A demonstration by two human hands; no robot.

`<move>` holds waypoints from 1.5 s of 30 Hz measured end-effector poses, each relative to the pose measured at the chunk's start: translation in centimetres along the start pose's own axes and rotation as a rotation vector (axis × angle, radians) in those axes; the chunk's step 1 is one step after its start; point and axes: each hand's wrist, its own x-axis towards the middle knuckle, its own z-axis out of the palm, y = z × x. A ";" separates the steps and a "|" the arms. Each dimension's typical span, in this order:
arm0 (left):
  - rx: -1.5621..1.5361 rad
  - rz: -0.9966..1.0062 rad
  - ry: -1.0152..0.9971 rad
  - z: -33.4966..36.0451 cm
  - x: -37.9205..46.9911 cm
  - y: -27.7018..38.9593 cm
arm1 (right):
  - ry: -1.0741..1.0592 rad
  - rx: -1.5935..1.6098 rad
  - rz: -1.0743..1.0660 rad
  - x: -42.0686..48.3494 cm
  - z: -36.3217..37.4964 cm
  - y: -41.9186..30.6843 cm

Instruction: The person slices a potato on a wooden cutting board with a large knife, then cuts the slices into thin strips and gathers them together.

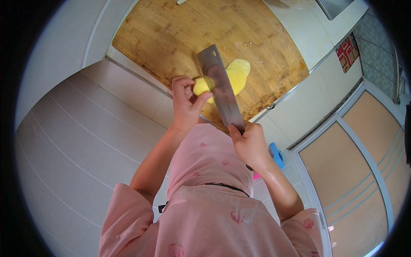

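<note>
My left hand (188, 104) grips a small peeled yellow piece (200, 86), apparently potato, between thumb and fingers near the front edge of a wooden cutting board (154, 35). In my right hand (252, 146) is the handle of a broad metal cleaver (221, 86). Its blade slants across the board, right beside the held piece and partly covering it. Whether the edge has entered the piece is hidden. A larger peeled yellow piece (240, 75) lies on the board to the right of the blade, which hides its left side.
Pale countertop (298, 29) surrounds the board, with a metal-rimmed item (335, 8) at the top right. A white object (181, 1) touches the board's far side. Water drops dot the board. A framed door (343, 167) and a blue item (276, 155) stand at right.
</note>
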 end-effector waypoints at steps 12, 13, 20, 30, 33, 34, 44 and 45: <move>-0.014 0.067 0.052 0.0 0.1 -0.7 | 0.163 -0.014 -0.152 4.6 5.4 0.9; 0.041 0.072 0.053 -0.2 0.1 -0.8 | 0.172 0.014 -0.171 4.7 5.5 0.7; 0.018 0.065 0.081 -0.1 -0.1 -0.1 | 0.122 0.026 -0.092 1.7 2.2 -0.7; -0.005 0.029 0.094 -0.1 -0.1 -0.8 | 0.053 -0.027 -0.054 0.7 0.9 -1.3; 0.022 0.038 0.098 -0.2 -0.2 -0.9 | 0.024 -0.050 -0.005 1.8 1.8 -1.6; 0.023 0.031 0.098 -0.2 -0.2 -0.8 | 0.023 -0.049 -0.005 2.3 2.3 -1.4; 0.147 0.047 0.095 -0.8 0.0 -0.3 | 0.153 0.004 -0.185 4.5 5.6 0.6; 0.146 0.049 0.094 -0.6 0.1 0.1 | 0.108 0.023 -0.146 4.5 5.1 0.1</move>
